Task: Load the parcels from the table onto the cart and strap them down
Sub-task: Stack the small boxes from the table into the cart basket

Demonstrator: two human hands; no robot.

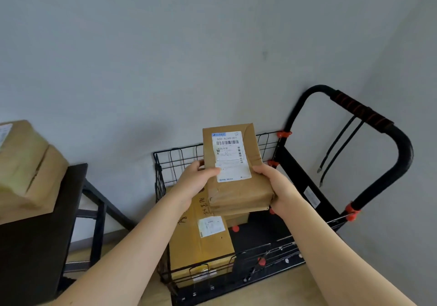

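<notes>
I hold a flat brown parcel point(238, 182) with a white shipping label in both hands above the cart. My left hand point(197, 181) grips its left edge, thumb on the label. My right hand point(275, 184) grips its right edge. Below it stands the black wire-sided cart point(163, 187) with red clips and a black handle point(369, 116). A larger cardboard box point(201, 242) with a small label lies in the cart's left part. More brown parcels point(26, 164) are stacked on the dark table point(35, 242) at the left.
A grey wall stands right behind the cart and table. Two black cords point(335, 149) with hooked ends hang from the cart handle. The cart's right part shows its dark deck point(260, 234). Light wooden floor point(283, 289) lies in front.
</notes>
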